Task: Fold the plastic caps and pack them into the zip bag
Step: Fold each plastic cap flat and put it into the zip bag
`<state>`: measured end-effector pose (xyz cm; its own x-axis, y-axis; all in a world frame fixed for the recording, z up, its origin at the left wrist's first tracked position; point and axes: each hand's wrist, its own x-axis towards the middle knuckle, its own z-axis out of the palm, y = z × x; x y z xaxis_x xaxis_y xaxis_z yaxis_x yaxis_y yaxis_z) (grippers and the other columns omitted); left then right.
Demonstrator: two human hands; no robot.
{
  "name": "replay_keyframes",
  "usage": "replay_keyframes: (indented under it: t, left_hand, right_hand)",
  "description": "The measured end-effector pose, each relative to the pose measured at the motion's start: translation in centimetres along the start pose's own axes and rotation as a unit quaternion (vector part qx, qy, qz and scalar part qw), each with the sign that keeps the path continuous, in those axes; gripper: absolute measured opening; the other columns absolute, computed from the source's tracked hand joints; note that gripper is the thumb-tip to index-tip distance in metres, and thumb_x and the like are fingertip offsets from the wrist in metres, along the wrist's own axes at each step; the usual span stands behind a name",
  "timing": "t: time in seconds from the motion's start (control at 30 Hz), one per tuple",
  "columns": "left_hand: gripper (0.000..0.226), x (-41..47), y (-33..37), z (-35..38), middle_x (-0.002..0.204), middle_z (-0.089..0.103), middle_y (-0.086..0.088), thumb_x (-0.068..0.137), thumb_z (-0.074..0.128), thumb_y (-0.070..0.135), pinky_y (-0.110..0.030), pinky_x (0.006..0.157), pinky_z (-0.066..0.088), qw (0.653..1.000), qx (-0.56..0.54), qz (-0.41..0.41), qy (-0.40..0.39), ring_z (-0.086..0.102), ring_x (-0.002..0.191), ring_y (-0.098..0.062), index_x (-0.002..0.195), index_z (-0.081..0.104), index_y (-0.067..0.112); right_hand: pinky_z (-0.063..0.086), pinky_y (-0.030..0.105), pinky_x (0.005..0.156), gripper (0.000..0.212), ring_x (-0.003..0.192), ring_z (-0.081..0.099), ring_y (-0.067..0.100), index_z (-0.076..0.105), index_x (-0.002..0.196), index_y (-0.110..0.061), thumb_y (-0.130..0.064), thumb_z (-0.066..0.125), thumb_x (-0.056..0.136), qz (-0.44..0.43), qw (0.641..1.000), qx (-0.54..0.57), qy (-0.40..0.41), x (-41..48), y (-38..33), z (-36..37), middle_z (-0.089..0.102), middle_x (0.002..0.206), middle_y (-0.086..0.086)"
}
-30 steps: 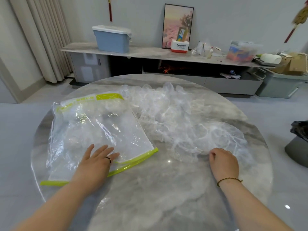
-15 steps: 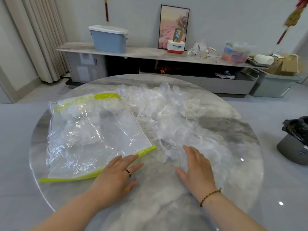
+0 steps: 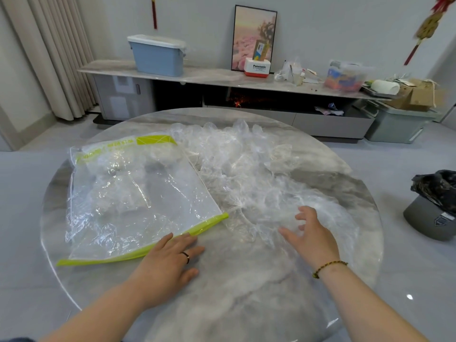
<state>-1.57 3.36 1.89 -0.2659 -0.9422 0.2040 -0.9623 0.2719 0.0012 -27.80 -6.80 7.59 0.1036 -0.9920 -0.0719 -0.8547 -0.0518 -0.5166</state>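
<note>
1. The round marble table (image 3: 246,307) carries everything. There is bare stone under both palms, which I'd guess is kept free as folding room.
2. The heap of clear plastic caps (image 3: 246,169) runs from just under the right fingertips out toward the far rim. It is loose and crumpled, and none of it looks folded yet.
3. The zip bag (image 3: 138,198) lies flat ahead of the left fingers, and its right side touches the heap. That keeps it handy for packing. Some film seems to be inside, though I cannot tell how much.
4. The bag's green edge strip (image 3: 118,257) runs beneath the left fingertips.
5. The left hand (image 3: 167,262) lies flat with its fingers straight, the tips resting on that strip and gripping nothing. It is probably pinning the slippery bag in place.
6. The right hand (image 3: 311,238) has its fingers spread and half bent over the heap's near fringe, and it holds nothing. I cannot tell whether the tips touch the film. It looks poised to draw out one cap.
7. A ring (image 3: 185,256) sits on a left finger, and a beaded bracelet (image 3: 329,267) circles the right wrist.
</note>
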Motion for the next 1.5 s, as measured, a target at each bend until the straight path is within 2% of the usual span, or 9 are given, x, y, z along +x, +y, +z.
replay_keyframes:
  t: [0.13, 0.4, 0.57, 0.8, 0.9, 1.03, 1.2, 1.37, 1.5]
  left_hand:
    - [0.050, 0.0, -0.2, 0.2, 0.094, 0.071, 0.012, 0.087, 0.027, 0.048, -0.026, 0.086, 0.032, 1.000, -0.005, 0.005, -0.011, 0.069, 0.085, -0.004, 0.087, 0.074, 0.033]
    - [0.076, 0.7, -0.4, 0.4, 0.094, 0.070, 0.012, 0.096, 0.000, 0.048, -0.026, 0.087, 0.032, 1.000, -0.006, -0.019, 0.021, 0.068, 0.085, -0.003, 0.087, 0.074, 0.033]
    - [0.067, 0.6, -0.5, 0.9, 0.094, 0.069, 0.012, 0.096, 0.009, 0.050, -0.027, 0.088, 0.032, 0.998, -0.009, -0.014, 0.058, 0.054, 0.095, -0.001, 0.088, 0.073, 0.032]
    - [0.045, 0.8, -0.4, 1.1, 0.094, 0.069, 0.009, 0.073, 0.036, 0.049, -0.025, 0.088, 0.031, 0.995, 0.011, -0.008, 0.103, 0.044, 0.096, -0.004, 0.088, 0.073, 0.029]
    - [0.045, 0.7, -0.3, 1.0, 0.095, 0.069, 0.008, 0.073, 0.037, 0.048, -0.025, 0.089, 0.031, 0.996, 0.003, -0.012, 0.088, 0.044, 0.096, -0.005, 0.092, 0.072, 0.029]
    - [0.054, 0.8, 0.3, 0.2, 0.108, 0.067, 0.000, 0.073, 0.038, 0.047, -0.022, 0.099, 0.021, 0.995, -0.025, -0.046, 0.085, 0.044, 0.102, -0.009, 0.118, 0.050, 0.021]
    - [0.075, 0.7, 1.2, -1.8, 0.131, 0.039, -0.003, 0.068, 0.046, 0.050, -0.021, 0.105, 0.014, 0.985, -0.104, -0.044, 0.130, 0.040, 0.115, -0.016, 0.132, 0.036, 0.011]
    - [0.049, -0.4, 1.1, -1.2, 0.104, 0.070, -0.001, 0.043, 0.078, 0.030, -0.027, 0.101, 0.022, 0.995, 0.002, 0.077, 0.071, 0.064, 0.100, -0.019, 0.091, 0.074, 0.022]
    - [0.043, -1.2, 0.9, -1.6, 0.089, 0.073, 0.007, 0.035, 0.084, 0.032, -0.024, 0.082, 0.045, 0.997, -0.012, 0.073, 0.013, 0.071, 0.079, -0.011, 0.077, 0.076, 0.027]
  right_hand:
    - [0.032, 0.030, 0.106, 0.067, 0.120, 0.048, 0.017, 0.009, 0.147, -0.026, -0.038, 0.047, 0.094, -0.038, 0.998, -0.055, -0.023, 1.7, -0.5, 1.1, 0.046, 0.138, -0.003]
    - [0.044, 0.040, 0.094, 0.091, 0.107, 0.052, 0.029, -0.003, 0.148, -0.022, -0.037, 0.062, 0.085, 0.028, 0.986, 0.102, 0.127, 4.0, -0.7, 1.7, 0.060, 0.086, -0.006]
    - [0.038, 0.037, 0.099, 0.082, 0.086, 0.053, 0.023, 0.016, 0.146, -0.018, -0.041, 0.062, 0.083, 0.046, 0.974, 0.138, 0.172, 4.2, -1.2, 1.2, 0.052, 0.066, -0.006]
    - [0.026, 0.027, 0.087, 0.050, 0.095, 0.051, 0.020, 0.032, 0.136, -0.022, -0.037, 0.049, 0.092, -0.001, 0.979, -0.178, 0.099, 3.3, -1.2, 0.8, 0.059, 0.093, 0.000]
    - [0.015, 0.026, 0.070, 0.019, 0.072, 0.042, 0.018, 0.064, 0.094, -0.020, -0.021, 0.045, 0.094, -0.064, 0.967, -0.203, 0.139, 3.4, -0.5, 1.3, 0.046, 0.060, -0.009]
    - [0.009, 0.027, 0.061, 0.030, 0.049, 0.036, 0.014, 0.058, 0.052, -0.024, -0.024, 0.044, 0.079, -0.214, 0.929, -0.112, 0.281, 1.7, -1.9, 1.9, 0.026, 0.041, -0.017]
    - [0.024, 0.024, 0.067, 0.029, 0.064, 0.041, 0.008, 0.070, 0.066, -0.026, -0.030, 0.044, 0.078, -0.363, 0.914, -0.066, 0.167, -3.7, -3.6, 4.5, 0.057, 0.050, -0.015]
    - [0.030, 0.015, 0.086, 0.052, 0.090, 0.050, 0.004, 0.045, 0.132, -0.022, -0.036, 0.040, 0.082, -0.395, 0.905, -0.129, -0.089, -7.0, -3.3, 4.3, 0.065, 0.093, -0.011]
    - [0.049, 0.025, 0.082, 0.047, 0.095, 0.061, 0.012, 0.050, 0.126, -0.017, -0.033, 0.039, 0.083, -0.277, 0.945, -0.174, 0.005, -7.0, -2.0, 2.9, 0.058, 0.108, -0.006]
